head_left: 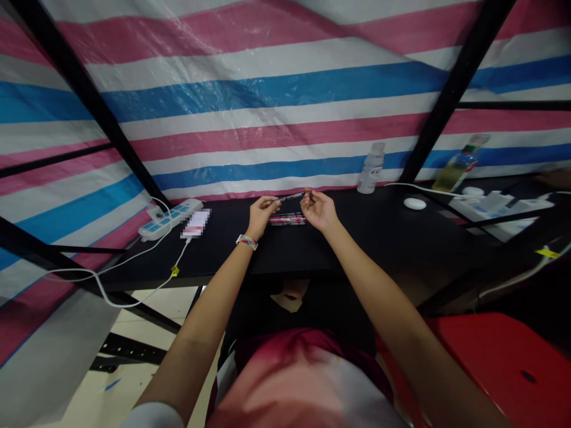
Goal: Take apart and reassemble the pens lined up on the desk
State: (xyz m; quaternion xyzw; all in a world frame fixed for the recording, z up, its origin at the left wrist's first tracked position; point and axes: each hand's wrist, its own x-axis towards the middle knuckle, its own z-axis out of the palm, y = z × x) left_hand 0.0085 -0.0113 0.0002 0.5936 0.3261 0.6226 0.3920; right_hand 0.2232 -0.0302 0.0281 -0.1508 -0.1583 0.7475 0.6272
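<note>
A slim dark pen [292, 196] is held level between my two hands, just above the black table. My left hand [262, 215], with a woven bracelet at its wrist, pinches the pen's left end. At the other end, the fingertips of my right hand [319, 209] are closed on the pen. Below it, between my hands, several pens [286, 219] with red and dark parts lie side by side on the table. The finer details of the held pen are too small to make out.
On the left of the table [223, 252] lie a white power strip [172, 219] and a phone [196, 223] on a cable. A clear bottle [371, 169] and a white oval case [414, 204] are right. Farther right stands a bottle of yellowish liquid [455, 169]. A red stool [499, 356] is below.
</note>
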